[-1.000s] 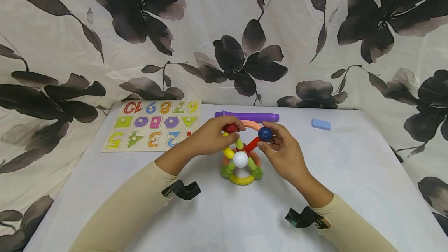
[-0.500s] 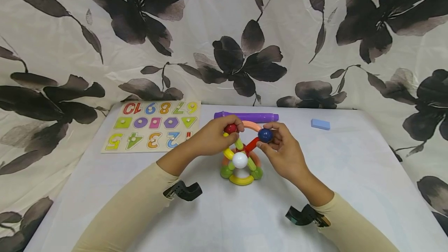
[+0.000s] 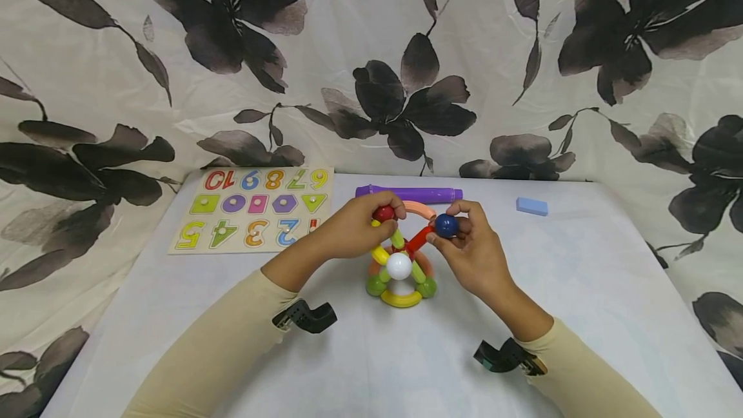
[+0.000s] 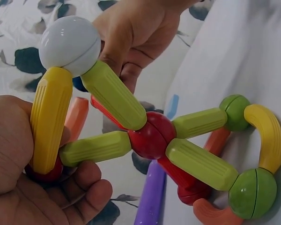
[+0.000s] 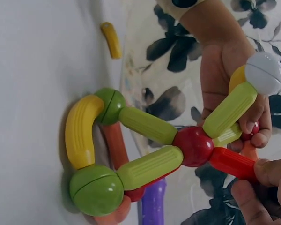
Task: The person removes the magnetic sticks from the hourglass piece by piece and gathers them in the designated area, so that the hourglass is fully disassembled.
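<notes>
A toy frame of magnetic sticks and balls stands on the table, with a red middle ball (image 4: 152, 135), light green sticks (image 5: 147, 125), green base balls (image 5: 97, 190) and a white ball (image 3: 398, 266) on its near side. My left hand (image 3: 355, 228) pinches a red ball (image 3: 383, 213) at the upper left, beside a yellow curved stick (image 4: 51, 119). My right hand (image 3: 477, 253) holds a dark blue ball (image 3: 446, 226) at the upper right. A red stick (image 5: 233, 163) points toward that ball, and an orange curved stick (image 3: 419, 209) arches behind. The right wrist view hides the blue ball.
A number-and-shape puzzle board (image 3: 249, 210) lies at the back left. Behind the frame lies a purple tube (image 3: 409, 195); a blue block (image 3: 531, 206) sits at the back right. A floral cloth (image 3: 371, 31) hangs at the table's rear edge.
The blue ball has shifted slightly right in my right hand, and a small gap now shows between it and the orange curved stick. My left hand stays on the red ball.
</notes>
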Demonstrator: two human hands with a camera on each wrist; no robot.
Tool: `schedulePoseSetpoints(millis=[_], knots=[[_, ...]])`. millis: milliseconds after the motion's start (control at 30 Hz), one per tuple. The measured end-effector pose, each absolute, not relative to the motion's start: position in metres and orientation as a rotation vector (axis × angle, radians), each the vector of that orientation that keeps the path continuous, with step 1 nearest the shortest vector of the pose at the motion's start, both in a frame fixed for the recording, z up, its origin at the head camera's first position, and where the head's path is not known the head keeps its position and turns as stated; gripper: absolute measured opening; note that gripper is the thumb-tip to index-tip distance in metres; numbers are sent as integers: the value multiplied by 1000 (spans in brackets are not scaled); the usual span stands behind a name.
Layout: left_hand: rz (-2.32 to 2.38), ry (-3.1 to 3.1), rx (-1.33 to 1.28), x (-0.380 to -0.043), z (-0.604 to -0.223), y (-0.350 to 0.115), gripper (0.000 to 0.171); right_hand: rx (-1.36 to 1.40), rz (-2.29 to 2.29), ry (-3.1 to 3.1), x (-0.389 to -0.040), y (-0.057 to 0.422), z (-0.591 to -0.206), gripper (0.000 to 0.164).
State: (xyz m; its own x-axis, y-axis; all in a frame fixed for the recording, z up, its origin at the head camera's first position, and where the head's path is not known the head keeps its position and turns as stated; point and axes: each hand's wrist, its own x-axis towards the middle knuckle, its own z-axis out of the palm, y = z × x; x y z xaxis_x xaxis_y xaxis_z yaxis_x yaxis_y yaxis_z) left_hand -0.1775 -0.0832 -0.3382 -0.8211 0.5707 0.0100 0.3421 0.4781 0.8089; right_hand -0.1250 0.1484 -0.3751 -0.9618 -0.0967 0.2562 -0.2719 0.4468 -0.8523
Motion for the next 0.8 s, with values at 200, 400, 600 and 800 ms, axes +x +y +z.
schedulePoseSetpoints(millis=[200, 400, 600, 800], knots=[[1243, 2479, 793, -177, -339, -83, 18, 328, 1593, -2498, -125, 154, -376, 55], [1257, 2456, 740, -176, -337, -84, 39, 322, 1459, -2513, -128, 167, -377, 55], [1309, 2414, 651, -176, -338, -85, 45, 283, 1308, -2499, -139, 183, -383, 54], [1393, 2340, 671, -176, -341, -88, 39, 261, 1232, -2545, -155, 199, -390, 56]])
